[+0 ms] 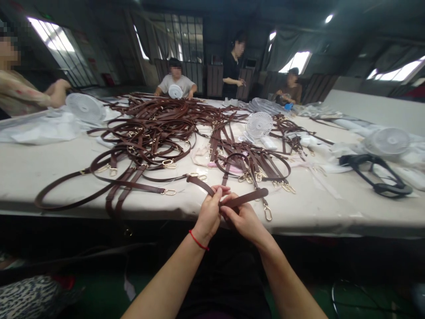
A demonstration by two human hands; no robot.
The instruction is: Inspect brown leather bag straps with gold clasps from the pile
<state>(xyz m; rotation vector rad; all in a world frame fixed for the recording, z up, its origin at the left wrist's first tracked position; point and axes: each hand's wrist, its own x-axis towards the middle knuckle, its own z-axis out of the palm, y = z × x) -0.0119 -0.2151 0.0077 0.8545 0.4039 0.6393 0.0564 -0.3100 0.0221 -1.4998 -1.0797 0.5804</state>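
Near the table's front edge, my left hand [210, 213] and my right hand [245, 219] come close together, both closed on a brown leather strap [249, 197]. One rounded end of the strap points right past my right hand; another length runs up and left from my left fingers. What lies between my fingertips is partly hidden. A gold snap hook [267, 213] hangs on a strap just right of my hands. Beyond them lies a bundle of brown straps [252, 155] with gold hooks, and to the left a large tangled heap of straps [156, 133].
The table [332, 217] has a pale covering. White fans [259, 126] stand among the straps, and a black head-strap frame [375, 175] lies at right. Plastic bags [49, 126] sit at left. Several people work around the table, one [175, 79] at its far side.
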